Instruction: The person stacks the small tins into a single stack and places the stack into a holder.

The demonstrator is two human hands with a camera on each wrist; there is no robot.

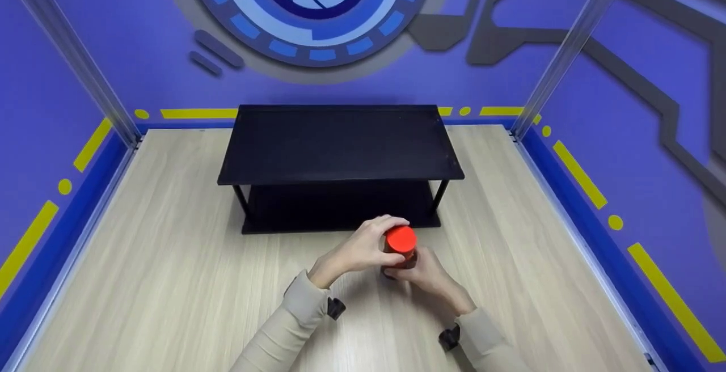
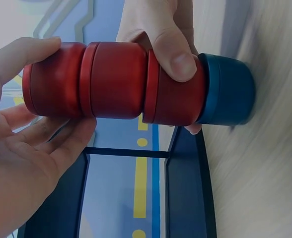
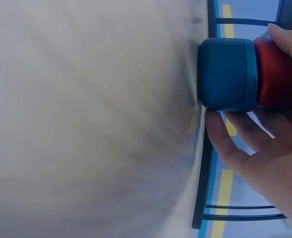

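Three red canisters and a blue canister form an upright stack, with the blue one lowest, at the wooden tabletop. My left hand grips the top red canister, thumb on one side and fingers on the other; the second red canister sits just beneath. Lower down, my right hand holds the third red canister, its thumb pressed across the side. In the right wrist view, fingers of this hand also reach along the blue canister. Most of the stack is hidden in the head view.
Right behind the hands stands a black two-tier shelf, its lower board near the stack. Light wooden tabletop extends around it. Blue-purple printed panels wall in the back and sides.
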